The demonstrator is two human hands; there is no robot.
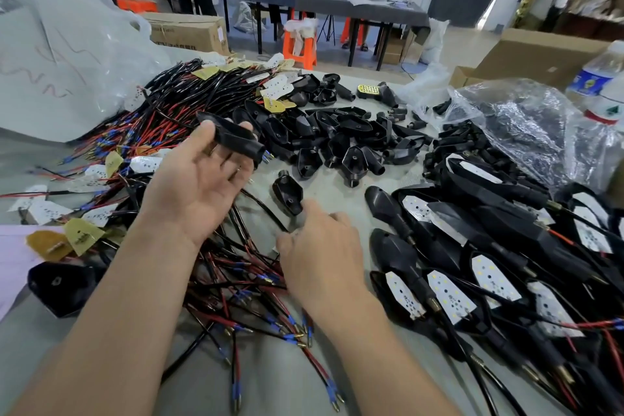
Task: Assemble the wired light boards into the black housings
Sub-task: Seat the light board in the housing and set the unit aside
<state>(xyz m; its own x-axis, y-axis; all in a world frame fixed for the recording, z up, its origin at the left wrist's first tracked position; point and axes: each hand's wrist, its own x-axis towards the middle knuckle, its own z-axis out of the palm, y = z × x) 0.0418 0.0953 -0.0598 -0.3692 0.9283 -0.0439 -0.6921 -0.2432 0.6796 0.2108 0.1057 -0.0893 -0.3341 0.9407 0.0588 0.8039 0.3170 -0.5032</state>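
Head view. The left hand (199, 179) is palm up above the tangle of wired light boards (175, 98). A black housing (233, 136) lies across its fingertips with the thumb pressed on top, and the other fingers are only loosely bent.

The right hand (320, 246) is knuckles up and low over the wires, fingers curled downward. I cannot tell whether it is pinching anything. A loose housing (288, 194) lies on the table (341, 192) just beyond its fingertips, and contact is unclear.

A heap of empty housings (337, 138) lies beyond both hands. Assembled units (472, 246), with white boards seated in them, lie to the right of the right hand. A clear bag (526, 118) at far right holds dark parts.
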